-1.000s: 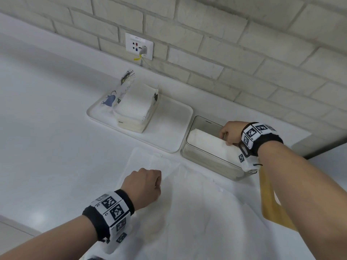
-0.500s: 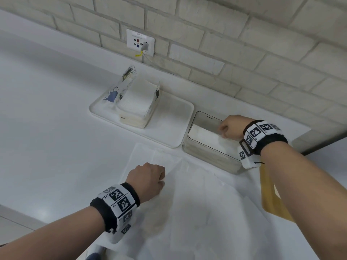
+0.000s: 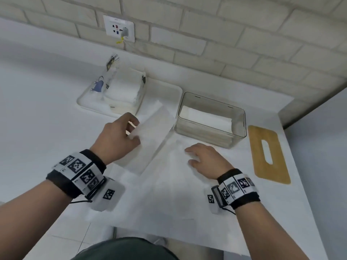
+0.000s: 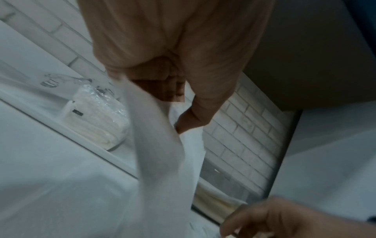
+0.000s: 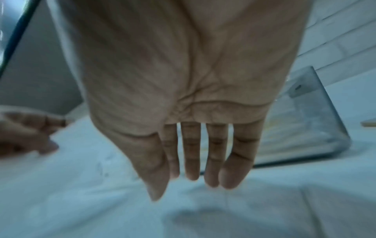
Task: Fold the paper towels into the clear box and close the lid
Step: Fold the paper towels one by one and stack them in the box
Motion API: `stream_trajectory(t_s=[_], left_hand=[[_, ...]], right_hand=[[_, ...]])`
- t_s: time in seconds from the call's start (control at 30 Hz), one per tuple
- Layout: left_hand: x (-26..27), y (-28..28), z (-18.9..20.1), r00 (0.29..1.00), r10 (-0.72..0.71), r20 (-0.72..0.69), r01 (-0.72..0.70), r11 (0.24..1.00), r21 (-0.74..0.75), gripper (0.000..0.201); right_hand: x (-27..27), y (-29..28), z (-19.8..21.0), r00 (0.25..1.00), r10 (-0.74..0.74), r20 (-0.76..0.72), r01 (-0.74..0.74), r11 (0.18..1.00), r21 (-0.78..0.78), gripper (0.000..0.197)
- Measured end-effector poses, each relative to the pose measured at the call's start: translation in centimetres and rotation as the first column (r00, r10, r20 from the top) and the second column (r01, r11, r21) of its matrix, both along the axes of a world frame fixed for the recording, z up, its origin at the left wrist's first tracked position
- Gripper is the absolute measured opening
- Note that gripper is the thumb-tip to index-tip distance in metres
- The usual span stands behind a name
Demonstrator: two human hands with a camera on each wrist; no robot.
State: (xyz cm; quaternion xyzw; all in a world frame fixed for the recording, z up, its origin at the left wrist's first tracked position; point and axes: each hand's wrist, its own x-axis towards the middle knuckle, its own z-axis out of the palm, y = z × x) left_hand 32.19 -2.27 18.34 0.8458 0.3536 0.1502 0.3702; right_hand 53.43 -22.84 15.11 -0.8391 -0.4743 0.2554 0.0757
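Currently I log one clear box (image 3: 210,119), one lid (image 3: 268,154); left hand (image 3: 116,141) pinching one paper towel (image 3: 150,136), right hand (image 3: 204,160) flat, fingers straight.

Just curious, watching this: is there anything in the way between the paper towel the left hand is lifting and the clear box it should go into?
Nothing visible. The left hand pinches the paper towel just left of the clear box, whose top is open; the wooden lid lies to its right.
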Motion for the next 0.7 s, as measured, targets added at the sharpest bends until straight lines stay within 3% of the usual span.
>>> stream_trajectory(t_s=[0.1, 0.2, 0.3, 0.4, 0.53, 0.7], left_hand=[[-0.7, 0.8, 0.5, 1.000, 0.023, -0.006, -0.023, 0.999, -0.037, 0.030], [-1.2, 1.1, 0.8, 0.992, 0.111, -0.056, -0.117, 0.985, -0.130, 0.017], [-2.2, 1.1, 0.9, 0.985, 0.166, -0.051, -0.173, 0.956, -0.235, 0.012], [-3.2, 1.3, 1.4, 0.975, 0.220, -0.001, -0.208, 0.919, -0.334, 0.032], [-4.4, 2.1, 2.0, 0.953, 0.301, 0.042, -0.265, 0.891, -0.368, 0.036], [-6.0, 3.4, 2.4, 0.937, 0.345, 0.050, -0.311, 0.893, -0.326, 0.036]], right_hand=[[0.3, 0.6, -2.0, 0.995, -0.008, 0.099, 0.017, 0.996, -0.091, 0.052], [0.8, 1.3, -2.3, 0.994, -0.050, 0.101, 0.058, 0.995, -0.082, 0.051], [1.0, 1.6, -2.0, 0.995, -0.050, 0.091, 0.056, 0.997, -0.058, 0.036], [0.8, 1.6, -1.1, 0.996, -0.035, 0.087, 0.031, 0.999, 0.043, 0.012], [-0.1, 2.4, 1.0, 0.997, -0.048, -0.065, 0.059, 0.980, 0.191, 0.007], [-2.3, 7.0, 1.4, 0.972, 0.050, -0.228, 0.005, 0.973, 0.232, 0.015]])
